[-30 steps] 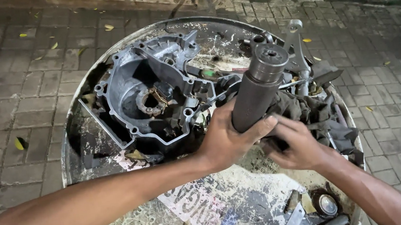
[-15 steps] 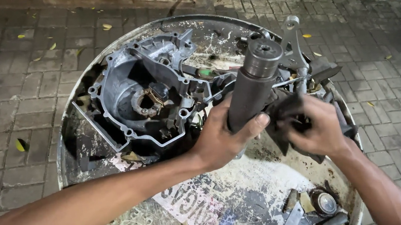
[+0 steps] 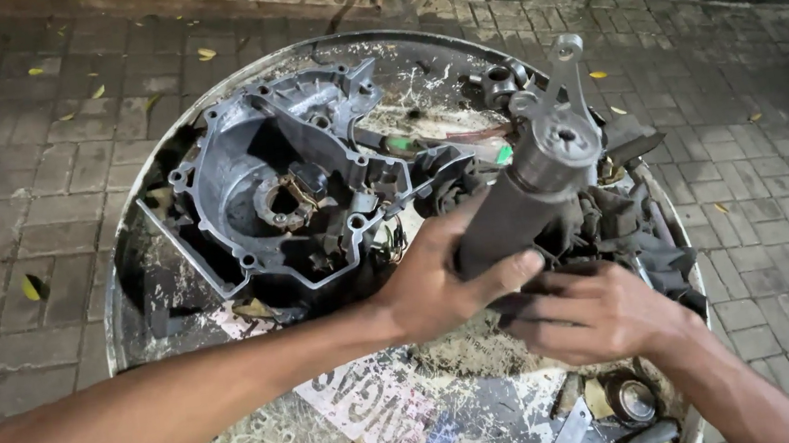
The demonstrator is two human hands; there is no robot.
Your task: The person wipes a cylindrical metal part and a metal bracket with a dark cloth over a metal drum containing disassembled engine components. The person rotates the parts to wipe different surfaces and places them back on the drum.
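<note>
One dark metal cylinder [image 3: 523,199] is the thing in hand, and it stands tilted above the round table [image 3: 203,105], its lighter machined top end leaning up and away from the person, just right of the single grey engine case [image 3: 286,179] that lies open-side up on the table. Two bare hands work on it. The left hand [image 3: 446,280] has its grip closed around the lower half of the cylinder, fingers wrapped behind it and the thumb laid across the near side, so the cylinder rises out of the top of that grip. The right hand [image 3: 595,312] sits just below and to the right of the cylinder's lower end, touching the left thumb, its fingers curled inward on something dark; whether that grip is closed on the cylinder's base or on a separate part cannot be told. Right of the cylinder lies a heap of dark greasy parts [image 3: 632,224], too tangled to count. Beyond the cylinder's top, one slim metal lever [image 3: 562,59] stands up. Nearer the person than the cylinder, at the table's edge, one round bearing [image 3: 633,400] lies flat.
</note>
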